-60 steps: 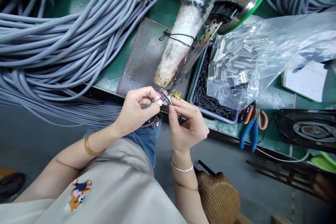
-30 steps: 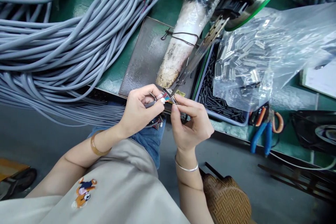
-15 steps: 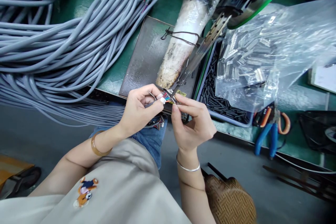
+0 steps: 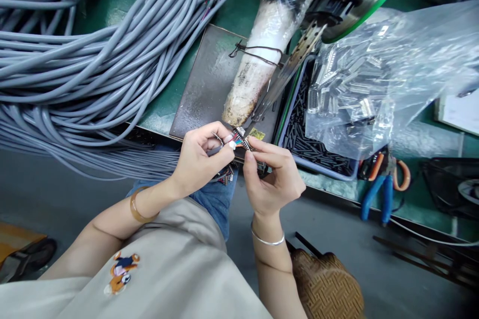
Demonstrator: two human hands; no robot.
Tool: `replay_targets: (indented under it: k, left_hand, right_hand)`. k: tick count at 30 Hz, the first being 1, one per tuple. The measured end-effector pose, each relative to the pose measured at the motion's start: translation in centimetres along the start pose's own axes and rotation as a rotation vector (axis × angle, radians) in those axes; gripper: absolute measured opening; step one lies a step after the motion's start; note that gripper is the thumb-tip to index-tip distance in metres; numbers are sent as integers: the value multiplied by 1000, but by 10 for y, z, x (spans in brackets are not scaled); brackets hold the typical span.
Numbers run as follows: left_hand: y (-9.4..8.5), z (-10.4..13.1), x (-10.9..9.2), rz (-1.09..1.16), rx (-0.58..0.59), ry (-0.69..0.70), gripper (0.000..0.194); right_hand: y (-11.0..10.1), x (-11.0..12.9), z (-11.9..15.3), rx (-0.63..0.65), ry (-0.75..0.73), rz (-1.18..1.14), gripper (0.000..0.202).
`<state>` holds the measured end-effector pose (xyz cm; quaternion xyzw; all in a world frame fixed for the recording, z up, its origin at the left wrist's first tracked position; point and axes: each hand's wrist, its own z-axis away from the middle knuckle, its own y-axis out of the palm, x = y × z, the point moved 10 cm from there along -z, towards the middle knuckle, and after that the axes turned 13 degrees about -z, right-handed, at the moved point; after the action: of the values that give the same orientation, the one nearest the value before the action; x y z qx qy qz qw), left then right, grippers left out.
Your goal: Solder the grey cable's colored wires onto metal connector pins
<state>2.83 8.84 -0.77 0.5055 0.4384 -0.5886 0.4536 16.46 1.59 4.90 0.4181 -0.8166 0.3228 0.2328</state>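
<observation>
My left hand (image 4: pixel 205 157) is closed, pinching the end of a grey cable whose thin coloured wires (image 4: pixel 238 140) fan out past the fingertips. Thumb and forefinger of my right hand (image 4: pixel 275 172) pinch a small metal multi-pin connector (image 4: pixel 246 142), right at the wire tips. The iron's dark tip (image 4: pixel 254 118) reaches down to the connector; whether it touches is too small to tell. Beside it, the mouth of a wrapped white tube (image 4: pixel 245 92) hangs just above. Several finished-looking connector ends (image 4: pixel 227 177) lie below my hands.
Grey cables (image 4: pixel 93 60) cover the bench's left side. A dark plate (image 4: pixel 200 84) lies under the tube. To the right are a blue tray (image 4: pixel 337 174) of short black sleeves, a clear bag (image 4: pixel 348 84) of connectors, and pliers (image 4: pixel 385 184) at the bench edge. A woven-pattern stool (image 4: pixel 327 284) stands below.
My hands hold the same grip, and the connector stays at the iron's tip with barely any movement. The view has shifted very slightly.
</observation>
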Motion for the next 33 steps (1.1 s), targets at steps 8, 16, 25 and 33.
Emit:
replay_targets:
  k: [8,16,25,33]
  left_hand:
    - [1,1,-2,-6,-5,18,17]
    - [3,2,-1,-29,-3,28,20]
    - [0,4,-4,-60,-49,59,18]
    - [1,4,-6,-73,-39,70,17]
  right_hand:
    - [-1,2,-1,-6,-6,32,19]
    - [-3,1,0,-16,-20,47,20]
    - [-2,1,-2,11,1,51,18]
    - [-2,3,-1,4,0,51,20]
